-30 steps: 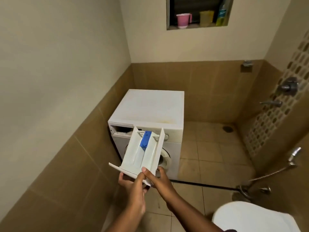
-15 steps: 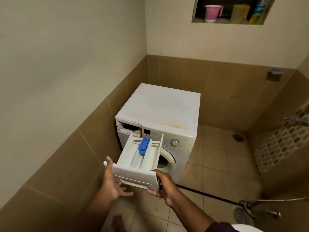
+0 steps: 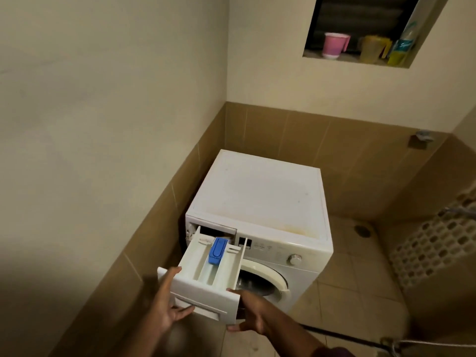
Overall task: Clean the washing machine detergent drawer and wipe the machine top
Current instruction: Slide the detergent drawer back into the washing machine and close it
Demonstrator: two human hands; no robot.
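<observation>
A white front-load washing machine [image 3: 260, 197] stands in the corner against the tiled wall, its flat top bare with a yellowish stain near the front right. The white detergent drawer [image 3: 206, 274] with a blue insert [image 3: 217, 251] is level, its back end at the open slot [image 3: 213, 231] in the machine's upper left front. My left hand [image 3: 167, 305] grips the drawer's front panel at its left end. My right hand [image 3: 248, 313] holds the panel's right end from below.
A wall niche [image 3: 360, 55] up high holds a pink mug [image 3: 334, 45], a yellow jug and a bottle. Tiled walls close in on the left and back. A floor drain [image 3: 362, 230] lies right of the machine, and a hose runs along the floor at lower right.
The drawer went from tilted up in front of the machine to level, with its back end at the slot. My hands shifted to the panel's two ends, and the view moved closer.
</observation>
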